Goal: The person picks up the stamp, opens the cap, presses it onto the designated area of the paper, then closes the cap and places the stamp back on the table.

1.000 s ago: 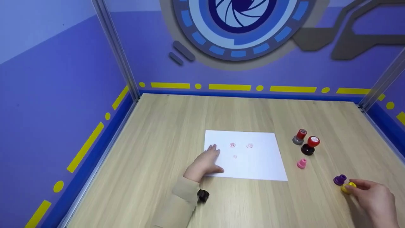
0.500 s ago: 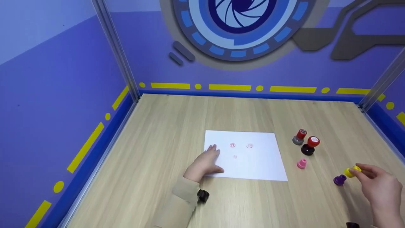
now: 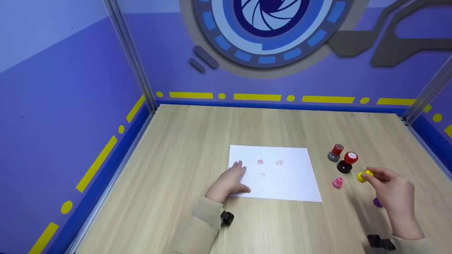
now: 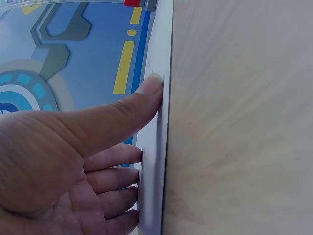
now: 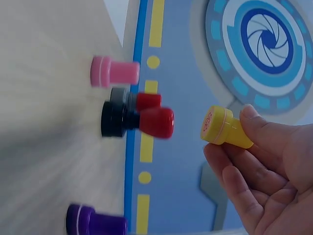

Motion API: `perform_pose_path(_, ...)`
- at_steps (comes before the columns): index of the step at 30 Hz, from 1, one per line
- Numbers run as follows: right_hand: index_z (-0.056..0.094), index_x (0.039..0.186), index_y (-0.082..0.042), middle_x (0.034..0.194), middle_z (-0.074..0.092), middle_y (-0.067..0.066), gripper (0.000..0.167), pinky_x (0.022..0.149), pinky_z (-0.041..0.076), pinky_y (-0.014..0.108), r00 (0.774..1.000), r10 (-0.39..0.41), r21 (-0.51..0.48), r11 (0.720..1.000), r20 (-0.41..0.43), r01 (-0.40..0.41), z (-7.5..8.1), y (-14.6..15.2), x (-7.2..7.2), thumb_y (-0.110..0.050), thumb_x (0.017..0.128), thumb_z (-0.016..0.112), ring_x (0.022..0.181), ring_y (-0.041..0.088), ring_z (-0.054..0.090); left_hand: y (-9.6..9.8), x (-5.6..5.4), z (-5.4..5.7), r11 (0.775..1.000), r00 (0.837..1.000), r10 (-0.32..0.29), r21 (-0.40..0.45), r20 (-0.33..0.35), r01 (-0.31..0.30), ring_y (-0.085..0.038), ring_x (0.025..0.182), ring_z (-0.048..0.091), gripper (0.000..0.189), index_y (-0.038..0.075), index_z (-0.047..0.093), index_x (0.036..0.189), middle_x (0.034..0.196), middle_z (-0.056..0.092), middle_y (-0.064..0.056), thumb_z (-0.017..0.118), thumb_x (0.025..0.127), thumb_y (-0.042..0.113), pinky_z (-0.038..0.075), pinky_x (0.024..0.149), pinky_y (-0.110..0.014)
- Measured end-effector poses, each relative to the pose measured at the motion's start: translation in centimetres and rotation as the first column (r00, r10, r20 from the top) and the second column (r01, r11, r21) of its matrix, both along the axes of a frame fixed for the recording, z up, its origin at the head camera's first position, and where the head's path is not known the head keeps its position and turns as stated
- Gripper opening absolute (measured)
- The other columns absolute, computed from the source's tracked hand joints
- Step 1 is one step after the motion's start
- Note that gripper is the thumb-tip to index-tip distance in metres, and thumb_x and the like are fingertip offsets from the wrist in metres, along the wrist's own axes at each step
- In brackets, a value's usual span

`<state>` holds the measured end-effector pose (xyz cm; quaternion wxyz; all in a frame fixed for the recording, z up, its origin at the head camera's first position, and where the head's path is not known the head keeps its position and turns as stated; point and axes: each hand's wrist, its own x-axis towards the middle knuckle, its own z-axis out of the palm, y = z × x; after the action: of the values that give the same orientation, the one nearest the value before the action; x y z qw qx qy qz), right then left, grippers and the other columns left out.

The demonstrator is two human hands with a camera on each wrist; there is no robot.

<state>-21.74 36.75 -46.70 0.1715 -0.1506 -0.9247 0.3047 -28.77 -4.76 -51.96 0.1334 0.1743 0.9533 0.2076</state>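
Observation:
My right hand (image 3: 395, 194) pinches a yellow stamp (image 5: 219, 126) between thumb and fingers, raised above the table; its red patterned face shows in the right wrist view. My left hand (image 3: 229, 181) rests with spread fingers on the left edge of a white sheet of paper (image 3: 289, 183). Three small red prints (image 3: 260, 162) mark the sheet. Left of the right hand stands a pink stamp (image 3: 338, 182). Behind it are a red-and-black stamp (image 3: 344, 166) and a red-and-grey stamp (image 3: 333, 156). A purple stamp (image 5: 98, 221) stands on the table, partly hidden by the right hand in the head view.
The wooden table (image 3: 183, 141) is bounded at the back and sides by blue-purple panels (image 3: 169, 53) with yellow dashes. Metal posts (image 3: 130, 53) stand at the back corners. Each wrist carries a black strap piece (image 3: 227, 218).
My right hand has lifted the yellow stamp off the table from beside the purple one and carried it left and farther back. The left hand has stayed on the paper.

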Motion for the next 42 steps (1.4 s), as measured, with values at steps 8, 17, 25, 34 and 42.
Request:
perform_pose_path(8, 0.073, 0.118, 0.004, 0.110, 0.074, 0.030, 0.032, 0.059, 0.046, 0.004, 0.985, 0.155, -0.013, 0.988, -0.081, -0.157, -0.2, -3.6, -1.4, -0.011, 0.090, 0.080, 0.098, 0.044, 0.073, 0.0, -0.1, 0.0, 1.000, 1.000, 0.004, 0.009, -0.015, -0.004, -0.035, 0.158, 0.026, 0.084, -0.002, 0.046, 0.152, 0.166, 0.030, -0.024, 0.085, 0.085, 0.030, 0.026, 0.129, -0.045)
perform_pose_path(17, 0.076, 0.112, 0.002, 0.105, 0.077, 0.025, 0.027, 0.063, 0.049, 0.005, 0.957, 0.268, -0.077, 0.958, -0.114, -0.277, -1.1, -7.2, -2.9, -0.008, 0.088, 0.081, 0.085, 0.023, 0.074, 0.1, -0.1, -0.2, 1.000, 1.000, 0.015, 0.001, -0.007, -0.015, -0.033, 0.158, 0.025, 0.085, -0.001, 0.045, 0.152, 0.167, 0.030, -0.022, 0.085, 0.085, 0.030, 0.026, 0.129, -0.044)
perform_pose_path(25, 0.078, 0.109, -0.002, 0.102, 0.079, 0.019, 0.023, 0.067, 0.051, 0.008, 0.944, 0.309, -0.148, 0.934, -0.112, -0.324, -2.1, -9.9, -4.0, -0.011, 0.088, 0.082, 0.078, -0.003, 0.067, 0.2, 0.0, -0.2, 1.000, 1.000, 0.028, -0.007, 0.005, -0.028, -0.032, 0.158, 0.025, 0.085, 0.000, 0.045, 0.153, 0.168, 0.030, -0.020, 0.086, 0.085, 0.031, 0.026, 0.130, -0.042)
perform_pose_path(34, 0.078, 0.111, -0.002, 0.104, 0.079, 0.018, 0.024, 0.071, 0.052, 0.008, 0.937, 0.338, -0.252, 0.903, -0.082, -0.348, -3.3, -11.6, -4.5, -0.010, 0.089, 0.081, 0.078, -0.008, 0.064, 0.2, -0.1, -0.2, 1.000, 1.000, 0.012, -0.013, -0.009, -0.012, -0.032, 0.158, 0.026, 0.084, -0.001, 0.045, 0.153, 0.167, 0.030, -0.021, 0.085, 0.086, 0.031, 0.026, 0.130, -0.042)
perform_pose_path(42, 0.077, 0.115, -0.005, 0.112, 0.078, 0.016, 0.027, 0.077, 0.054, 0.008, 0.938, 0.339, -0.349, 0.873, -0.071, -0.342, -3.5, -13.0, -4.7, -0.016, 0.091, 0.079, 0.084, -0.004, 0.065, 1.1, 0.0, 0.3, 0.985, 0.992, 0.096, 0.150, -0.086, -0.082, -0.029, 0.152, 0.039, 0.071, 0.003, 0.051, 0.149, 0.160, 0.046, -0.015, 0.080, 0.091, 0.030, 0.033, 0.126, -0.041)
